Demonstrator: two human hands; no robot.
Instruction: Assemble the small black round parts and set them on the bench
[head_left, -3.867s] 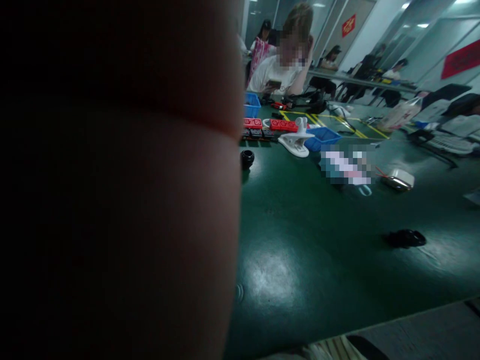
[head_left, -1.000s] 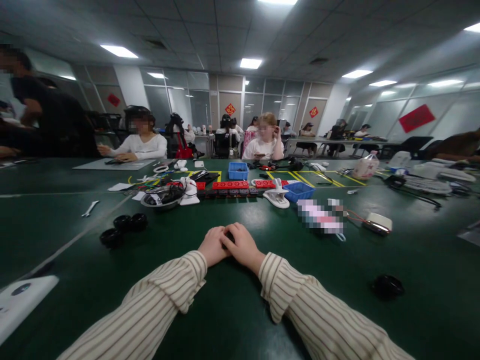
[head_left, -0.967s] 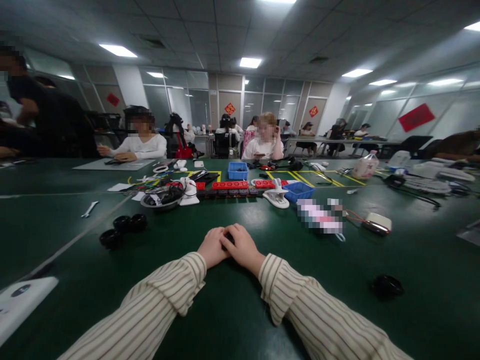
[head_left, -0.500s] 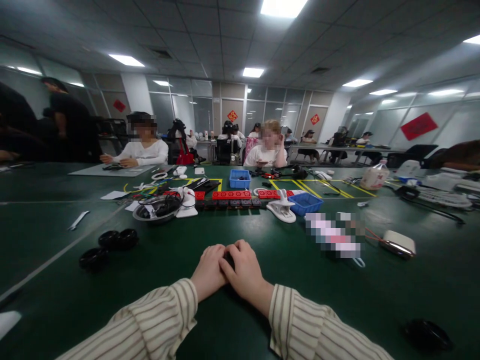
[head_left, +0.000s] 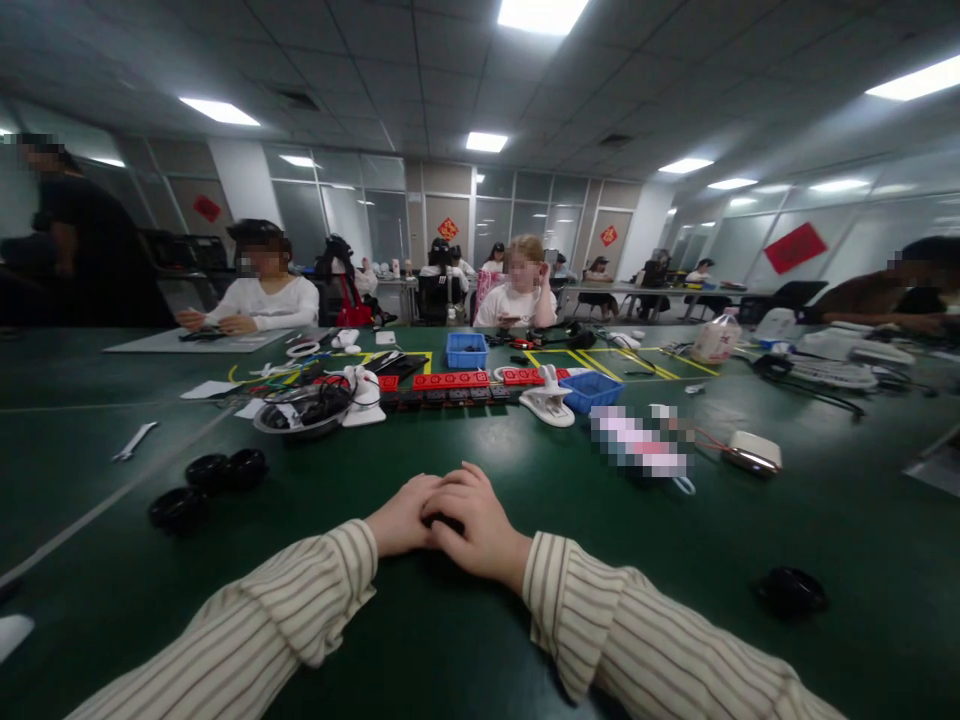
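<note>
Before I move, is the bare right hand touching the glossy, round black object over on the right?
Apart. The head view shows green tabletop separating the right hand from the black object.

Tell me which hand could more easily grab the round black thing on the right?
Probably the right hand: it is nearer the round black thing and lies partly over the left hand, so could lift first.

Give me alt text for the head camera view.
The right hand overlaps the left hand at a green table, both in striped sleeves; whether they hold anything is unclear. Around them are black round objects, a wrench and two blue bins.
</note>
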